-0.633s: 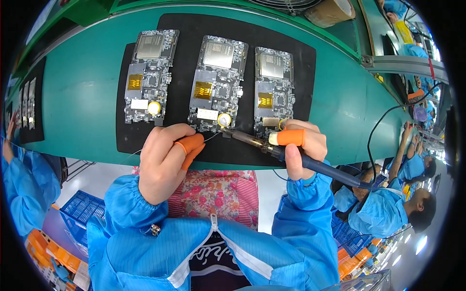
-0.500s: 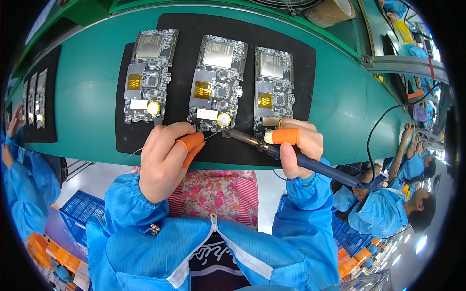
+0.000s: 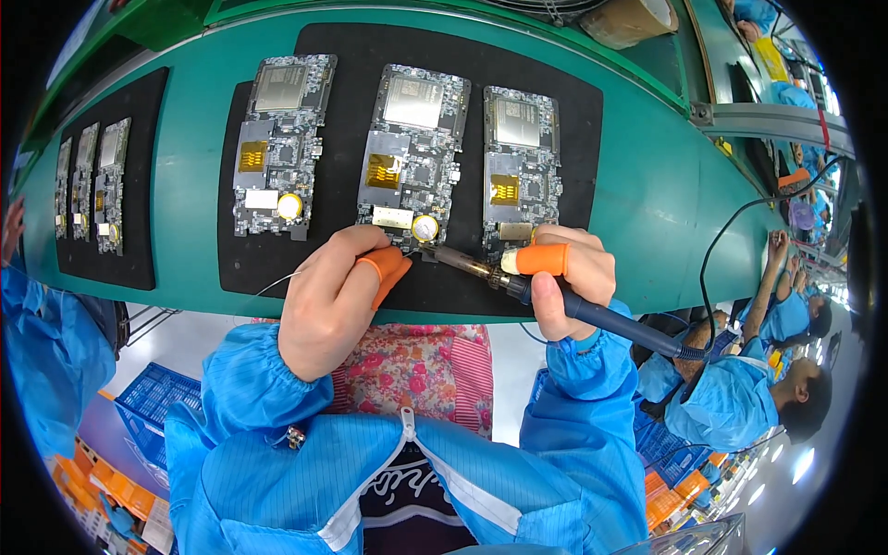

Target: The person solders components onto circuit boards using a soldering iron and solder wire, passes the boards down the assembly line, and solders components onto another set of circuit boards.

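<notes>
Three circuit boards lie side by side on a black mat (image 3: 578, 176): a left board (image 3: 294, 148), a middle board (image 3: 427, 153) and a right board (image 3: 535, 171). My right hand (image 3: 578, 273) is closed around a soldering iron (image 3: 615, 324). Its tip reaches the lower edge of the middle board, just below a round yellow-rimmed part (image 3: 425, 228). Close to that tip, my left hand (image 3: 324, 305) pinches a thin solder wire (image 3: 277, 283), whose loose end trails out to the left. Orange finger cots cover fingertips on both hands.
Another black mat (image 3: 139, 231) with three boards lies at the left, near a co-worker's hand (image 3: 13, 227). The iron's black cord (image 3: 708, 254) loops up on the right. A tape roll (image 3: 629, 20) stands at the back. Co-workers in blue sit at the right.
My left hand has shifted slightly right, closer to the iron's tip, and less wire shows there. The far-left mat with its boards has slid right. The iron has hardly moved.
</notes>
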